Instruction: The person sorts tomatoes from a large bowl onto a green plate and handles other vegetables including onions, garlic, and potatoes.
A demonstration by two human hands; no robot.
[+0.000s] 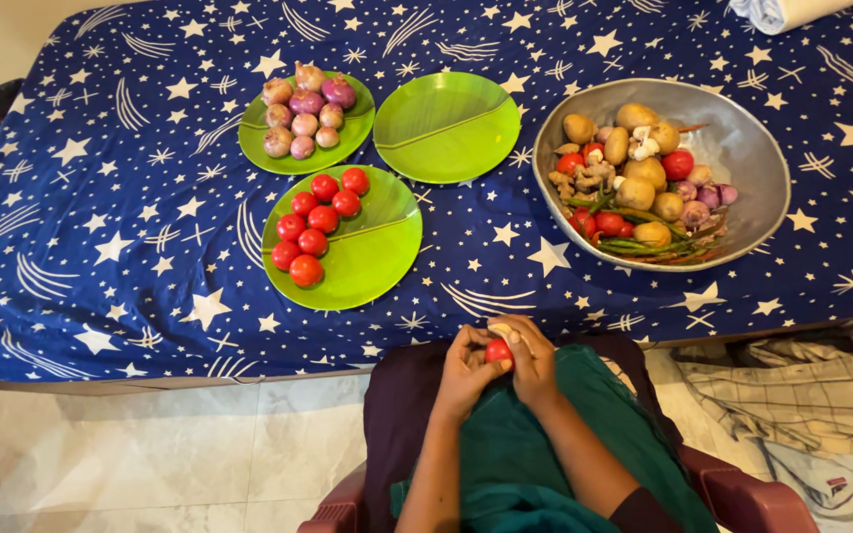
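Seated person, head view looking down past the lap to a table under a dark blue star-print cloth.

Left hand and right hand meet over the lap, just short of the table's near edge. Between them sits one small red tomato: fingers of both hands are curled in and pressed against it, left from 9 o'clock, right from 3 o'clock and over the top. The tomato is round, so no long axis to speak of. Neither hand is spread; both are cupped close, and most of the fruit is covered.

From the held tomato, left to right across the table:
- plate of small purple onions, far, at about 11 o'clock.
- green plate with eight red tomatoes, nearest of all, at 10 to 11 o'clock; the tomatoes fill its left half, the right half is bare. Left hand is on its side.
- bare green plate at 12 o'clock, beyond.
- steel bowl of mixed vegetables, potatoes, tomatoes, green beans, ginger, at 1 to 2 o'clock, on the right hand's side.

Checked cloth lies on the floor to the right.
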